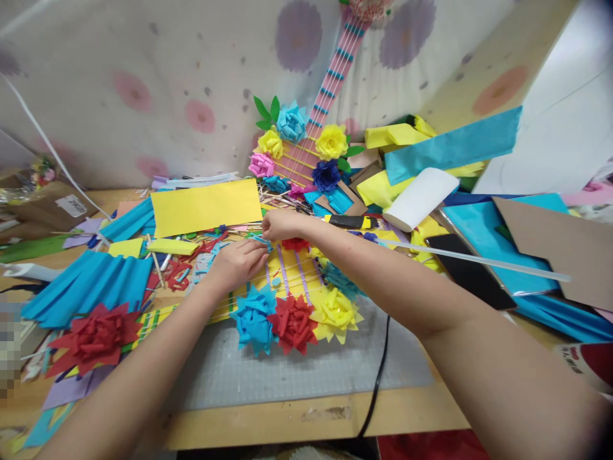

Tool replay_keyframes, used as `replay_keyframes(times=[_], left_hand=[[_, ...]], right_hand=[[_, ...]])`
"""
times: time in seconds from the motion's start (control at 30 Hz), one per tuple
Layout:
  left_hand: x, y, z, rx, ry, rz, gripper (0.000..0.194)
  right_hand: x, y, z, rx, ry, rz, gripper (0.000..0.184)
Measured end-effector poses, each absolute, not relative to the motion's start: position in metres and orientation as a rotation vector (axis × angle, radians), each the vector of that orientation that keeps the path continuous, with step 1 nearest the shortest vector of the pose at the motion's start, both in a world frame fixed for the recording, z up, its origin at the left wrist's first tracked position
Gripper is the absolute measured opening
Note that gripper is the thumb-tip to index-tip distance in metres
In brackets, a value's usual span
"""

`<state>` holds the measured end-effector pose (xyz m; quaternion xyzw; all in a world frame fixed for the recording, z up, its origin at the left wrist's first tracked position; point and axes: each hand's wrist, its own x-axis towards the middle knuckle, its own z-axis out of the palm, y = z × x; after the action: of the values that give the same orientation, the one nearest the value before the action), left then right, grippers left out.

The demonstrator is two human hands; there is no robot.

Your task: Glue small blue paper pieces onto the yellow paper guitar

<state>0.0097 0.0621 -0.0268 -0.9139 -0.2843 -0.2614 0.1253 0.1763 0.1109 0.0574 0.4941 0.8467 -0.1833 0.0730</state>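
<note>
A yellow paper guitar [282,268] with purple bars and white strings lies on the grey cutting mat [215,367]. Along its near edge sit a blue paper flower [256,319], a red one [293,324] and a yellow one [336,312]. At the guitar's far edge, my left hand [238,263] has its fingers bent together on a small blue paper piece [258,239]. My right hand [281,225], closed in a pinch, meets the same piece from above; its fingertips are partly hidden. Close to the right wrist is another red flower [295,244].
A pink paper guitar [306,156] with flowers leans against the back curtain. Yellow card [205,207], blue crepe paper [90,287] and scraps cover the left side. To the right lie a black phone [469,271], a white roll [421,199], a cutter [352,222] and a glue stick [479,260].
</note>
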Motion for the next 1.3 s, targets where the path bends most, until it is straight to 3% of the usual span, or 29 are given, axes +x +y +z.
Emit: replay_keyframes(times=[0.67, 1.3], left_hand=[[0.010, 0.062, -0.025, -2.680, -0.854, -0.716, 0.022], [0.010, 0.061, -0.023, -2.697, -0.871, -0.737, 0.023]], right_hand=[[0.178, 0.116, 0.038, 1.535, 2.592, -0.549, 0.039], [0.183, 0.105, 0.051, 1.515, 2.553, -0.593, 0.038]])
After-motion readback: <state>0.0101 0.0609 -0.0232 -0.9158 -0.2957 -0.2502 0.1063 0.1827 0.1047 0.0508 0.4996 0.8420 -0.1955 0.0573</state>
